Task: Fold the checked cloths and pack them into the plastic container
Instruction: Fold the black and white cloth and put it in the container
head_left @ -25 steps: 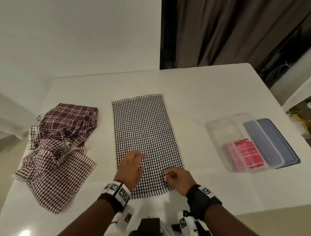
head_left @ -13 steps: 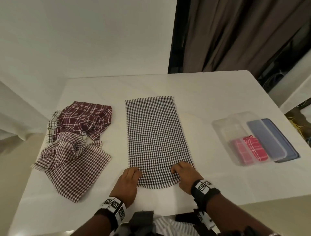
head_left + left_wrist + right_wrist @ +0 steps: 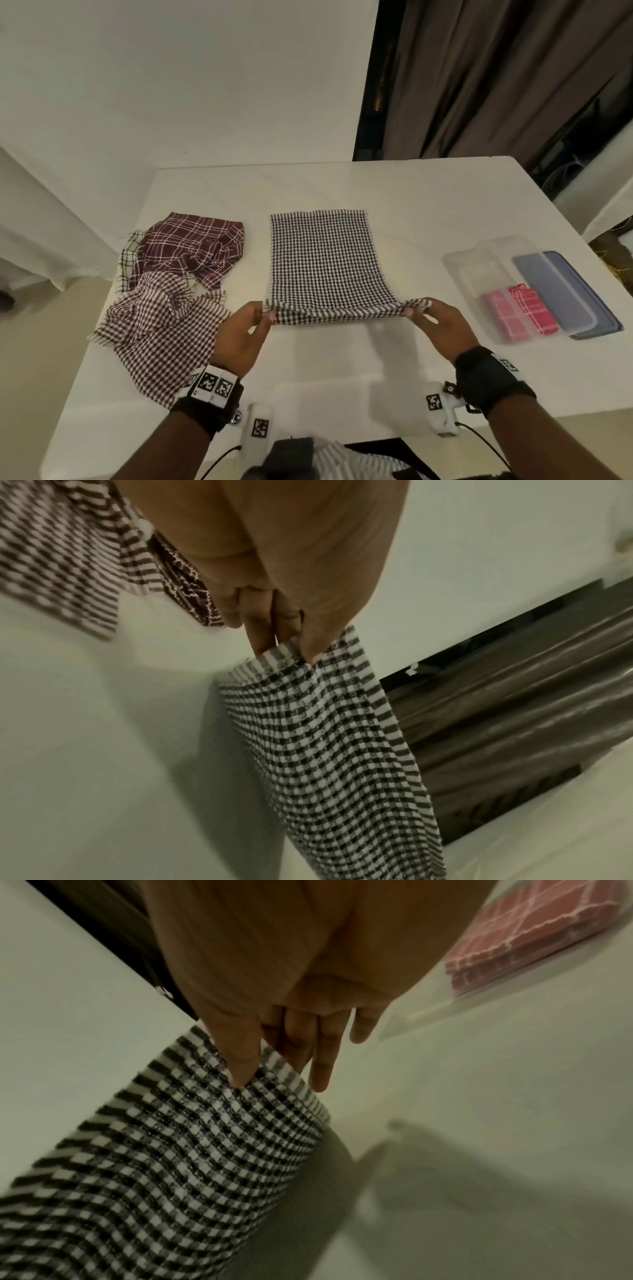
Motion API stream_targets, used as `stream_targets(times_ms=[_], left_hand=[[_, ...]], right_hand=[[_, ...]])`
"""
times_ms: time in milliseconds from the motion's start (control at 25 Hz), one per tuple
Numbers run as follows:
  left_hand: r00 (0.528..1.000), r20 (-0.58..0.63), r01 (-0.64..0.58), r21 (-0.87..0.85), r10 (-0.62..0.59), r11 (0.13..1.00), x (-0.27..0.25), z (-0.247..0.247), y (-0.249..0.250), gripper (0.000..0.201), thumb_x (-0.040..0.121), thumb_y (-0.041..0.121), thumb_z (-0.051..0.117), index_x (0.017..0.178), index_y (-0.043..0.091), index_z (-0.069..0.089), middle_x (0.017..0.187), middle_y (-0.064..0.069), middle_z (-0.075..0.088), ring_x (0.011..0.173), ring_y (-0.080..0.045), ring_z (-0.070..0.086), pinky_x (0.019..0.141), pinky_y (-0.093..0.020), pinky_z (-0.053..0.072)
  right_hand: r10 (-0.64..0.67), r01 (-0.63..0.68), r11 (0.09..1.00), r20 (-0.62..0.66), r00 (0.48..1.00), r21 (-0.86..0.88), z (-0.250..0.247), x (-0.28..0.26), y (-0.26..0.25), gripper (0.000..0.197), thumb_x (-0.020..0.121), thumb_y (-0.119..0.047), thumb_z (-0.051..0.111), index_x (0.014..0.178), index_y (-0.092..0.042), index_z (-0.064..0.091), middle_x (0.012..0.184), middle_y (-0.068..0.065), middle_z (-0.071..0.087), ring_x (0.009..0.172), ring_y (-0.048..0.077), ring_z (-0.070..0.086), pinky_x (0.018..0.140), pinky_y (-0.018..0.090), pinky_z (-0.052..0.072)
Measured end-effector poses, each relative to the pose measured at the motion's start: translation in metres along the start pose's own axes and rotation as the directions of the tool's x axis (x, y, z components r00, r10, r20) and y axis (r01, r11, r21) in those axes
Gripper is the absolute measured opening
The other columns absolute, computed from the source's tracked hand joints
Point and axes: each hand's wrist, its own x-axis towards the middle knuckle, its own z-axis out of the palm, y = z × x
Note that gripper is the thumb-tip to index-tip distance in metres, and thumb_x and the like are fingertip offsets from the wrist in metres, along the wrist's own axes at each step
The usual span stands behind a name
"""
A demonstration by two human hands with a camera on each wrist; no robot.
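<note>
A black-and-white checked cloth (image 3: 325,260) lies lengthwise on the middle of the white table (image 3: 342,185). Its near edge is lifted off the table. My left hand (image 3: 265,313) pinches the near left corner (image 3: 284,653), and my right hand (image 3: 416,308) pinches the near right corner (image 3: 250,1080) between thumb and fingers. A clear plastic container (image 3: 479,270) stands at the right with a folded pink checked cloth (image 3: 520,313) inside (image 3: 534,936).
A heap of maroon checked cloths (image 3: 174,284) lies at the left of the table (image 3: 55,547). A blue lid (image 3: 565,294) rests against the container's right side. A dark curtain (image 3: 496,78) hangs behind the table. The table's near edge is just under my wrists.
My hands went from pressing flat on the cloth's near end to pinching its two near corners and lifting that edge off the table.
</note>
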Motion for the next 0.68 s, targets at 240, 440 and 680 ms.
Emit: stream_targets(times_ms=[240, 440, 680], left_hand=[[0.999, 0.015, 0.054, -0.379, -0.052, 0.924, -0.002, -0.041, 0.04, 0.031, 0.093, 0.027, 0.064, 0.119, 0.036, 0.052, 0.048, 0.004, 0.041, 0.045, -0.014, 0.033, 0.044, -0.024, 0.032], [0.996, 0.084, 0.014, -0.265, 0.008, 0.964, -0.006, -0.035, 0.02, 0.024, 0.093, 0.019, 0.063, 0.097, 0.041, 0.069, 0.098, 0.017, 0.073, 0.089, -0.002, 0.069, 0.082, -0.02, 0.055], [0.992, 0.123, 0.028, -0.125, -0.013, 0.992, 0.017, -0.017, 0.01, 0.04, 0.094, 0.019, 0.062, 0.125, 0.044, 0.057, 0.083, 0.019, 0.069, 0.064, -0.002, 0.062, 0.065, -0.012, 0.05]], right_hand=[[0.033, -0.023, 0.947, -0.026, 0.999, 0.321, -0.022, -0.013, -0.039, 0.026, 0.091, -0.02, 0.066, 0.113, -0.025, 0.052, 0.079, 0.015, 0.074, 0.074, 0.021, 0.07, 0.076, 0.032, 0.054], [-0.052, 0.054, 0.971, -0.012, 0.999, 0.233, -0.012, -0.007, -0.025, 0.015, 0.09, -0.008, 0.066, 0.091, -0.022, 0.069, 0.089, 0.0, 0.072, 0.086, 0.018, 0.066, 0.07, 0.025, 0.053], [-0.026, 0.02, 0.998, 0.092, 0.995, 0.068, 0.001, 0.03, -0.012, 0.036, 0.09, -0.018, 0.067, 0.12, -0.037, 0.063, 0.121, -0.018, 0.064, 0.072, 0.022, 0.064, 0.074, 0.015, 0.051]])
